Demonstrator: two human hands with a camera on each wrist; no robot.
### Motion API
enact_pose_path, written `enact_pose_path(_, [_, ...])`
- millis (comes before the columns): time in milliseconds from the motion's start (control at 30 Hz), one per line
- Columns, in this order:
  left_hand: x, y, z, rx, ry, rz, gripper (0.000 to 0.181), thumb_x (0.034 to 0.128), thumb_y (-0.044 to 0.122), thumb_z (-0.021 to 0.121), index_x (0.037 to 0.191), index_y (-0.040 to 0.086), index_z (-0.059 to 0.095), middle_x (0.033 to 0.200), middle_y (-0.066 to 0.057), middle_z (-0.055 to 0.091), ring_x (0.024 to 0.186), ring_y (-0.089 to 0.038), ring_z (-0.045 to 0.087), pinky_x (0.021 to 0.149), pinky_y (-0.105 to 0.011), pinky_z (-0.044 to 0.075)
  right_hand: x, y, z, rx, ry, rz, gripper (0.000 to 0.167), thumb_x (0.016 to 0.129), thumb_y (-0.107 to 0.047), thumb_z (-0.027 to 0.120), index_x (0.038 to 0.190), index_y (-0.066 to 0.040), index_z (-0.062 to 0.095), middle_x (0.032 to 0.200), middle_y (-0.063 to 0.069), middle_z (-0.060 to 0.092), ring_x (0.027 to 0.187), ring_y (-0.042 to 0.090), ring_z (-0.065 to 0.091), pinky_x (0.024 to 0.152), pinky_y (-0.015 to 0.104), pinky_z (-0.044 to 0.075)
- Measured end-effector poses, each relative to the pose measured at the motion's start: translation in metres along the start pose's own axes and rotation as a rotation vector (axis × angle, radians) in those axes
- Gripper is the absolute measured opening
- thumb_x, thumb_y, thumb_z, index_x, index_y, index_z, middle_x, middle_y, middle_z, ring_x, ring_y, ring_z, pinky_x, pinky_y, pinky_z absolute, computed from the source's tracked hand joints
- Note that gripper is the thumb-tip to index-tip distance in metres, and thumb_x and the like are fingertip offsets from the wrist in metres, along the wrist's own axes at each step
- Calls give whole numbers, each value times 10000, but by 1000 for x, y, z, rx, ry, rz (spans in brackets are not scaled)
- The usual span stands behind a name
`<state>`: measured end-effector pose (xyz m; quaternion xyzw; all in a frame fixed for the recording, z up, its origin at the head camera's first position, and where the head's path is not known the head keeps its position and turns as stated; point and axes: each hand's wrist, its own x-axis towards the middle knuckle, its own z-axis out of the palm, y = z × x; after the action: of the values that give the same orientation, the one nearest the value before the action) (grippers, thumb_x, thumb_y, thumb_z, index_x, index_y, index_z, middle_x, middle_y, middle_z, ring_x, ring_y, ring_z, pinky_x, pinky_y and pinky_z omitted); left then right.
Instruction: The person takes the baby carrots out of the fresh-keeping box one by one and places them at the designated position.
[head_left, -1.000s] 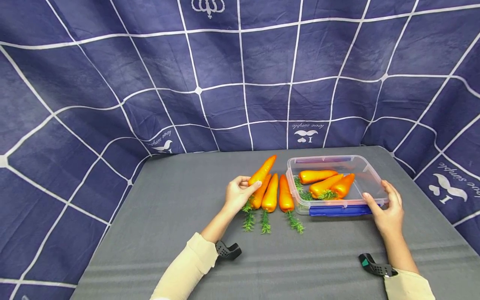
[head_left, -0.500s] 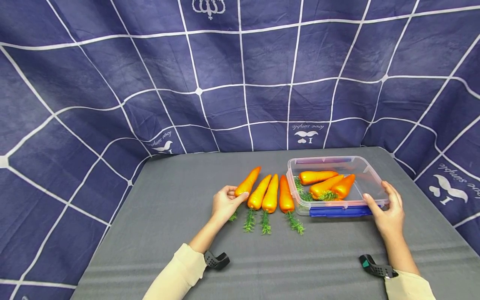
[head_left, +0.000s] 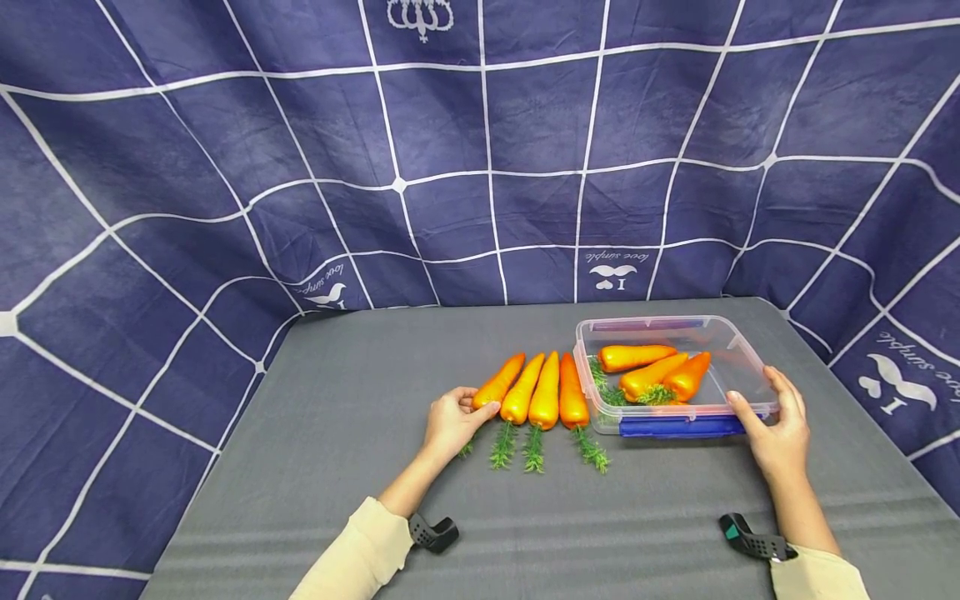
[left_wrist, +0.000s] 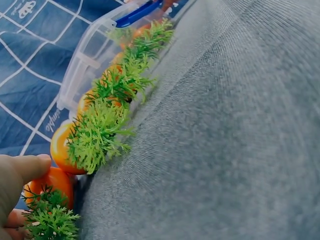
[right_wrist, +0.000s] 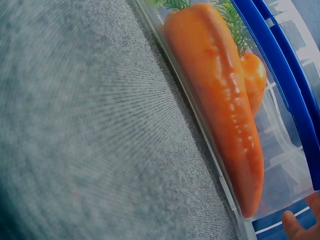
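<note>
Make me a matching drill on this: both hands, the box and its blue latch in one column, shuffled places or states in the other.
1. Left hand
2. Right hand
3. Clear box
4. Blue latch

A. Contains carrots
B. Runs along the side nearest the person
C. At the leftmost carrot
D. At the box's near right corner

Pairs: 1-C; 2-D; 3-A; 4-B

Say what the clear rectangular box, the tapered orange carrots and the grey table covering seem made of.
Clear rectangular box: probably plastic, smooth, by its see-through, slightly cloudy walls.
Tapered orange carrots: probably plastic or coated foam, glossy, by their bright highlights.
Grey table covering: matte, likely woven fabric, by its fine ribbed texture.
</note>
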<state>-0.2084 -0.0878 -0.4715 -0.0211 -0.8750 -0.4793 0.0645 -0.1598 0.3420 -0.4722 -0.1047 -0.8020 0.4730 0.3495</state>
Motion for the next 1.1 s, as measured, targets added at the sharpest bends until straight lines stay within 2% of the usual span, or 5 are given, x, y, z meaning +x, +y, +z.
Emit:
enact_pose_path(333, [-1, -2, 1, 73, -9, 93, 469, 782, 344, 821, 1043, -29, 705, 884, -95, 679, 793, -219, 673, 715, -345, 546, 0, 0, -1, 4, 6, -10, 615, 836, -113, 728, 1411, -68, 514, 1449, 77, 461, 1234, -9, 407, 897, 135, 293])
enact_pose_path(467, [2, 0, -1, 120, -10, 119, 505, 770, 367, 825, 1047, -39, 707, 900, -97, 645, 827, -240, 655, 750, -353, 538, 0, 0, -1, 7, 8, -10, 616, 831, -106, 734, 1408, -72, 520, 1442, 63, 469, 1225, -16, 408, 888, 131, 293])
enact_pose_path(567, [6, 4, -4, 115, -2, 124, 528, 768, 368, 825, 1065, -51, 699, 912, -106, 643, 850, -251, 649, 779, -364, 535, 1, 1, 0, 1, 5, -9, 620, 830, -106, 737, 1409, -75, 519, 1443, 67, 468, 1225, -15, 408, 885, 135, 293])
enact_pose_path(833, [18, 29, -5, 65, -6, 150, 526, 795, 358, 804, 1101, -54, 685, 962, -151, 650, 889, -271, 653, 811, -378, 536, 1, 0, -1, -10, -3, 2, 624, 837, -127, 735, 1417, -83, 510, 1446, 106, 457, 1239, 20, 399, 921, 137, 293])
enact_pose_path(1100, [26, 64, 8, 9, -59, 190, 503, 808, 332, 802, 1119, -43, 679, 1008, -184, 647, 920, -300, 653, 826, -362, 529, 1, 1, 0, -11, -11, 7, 627, 842, -140, 731, 1423, -88, 504, 1455, 105, 449, 1239, 15, 396, 933, 142, 287])
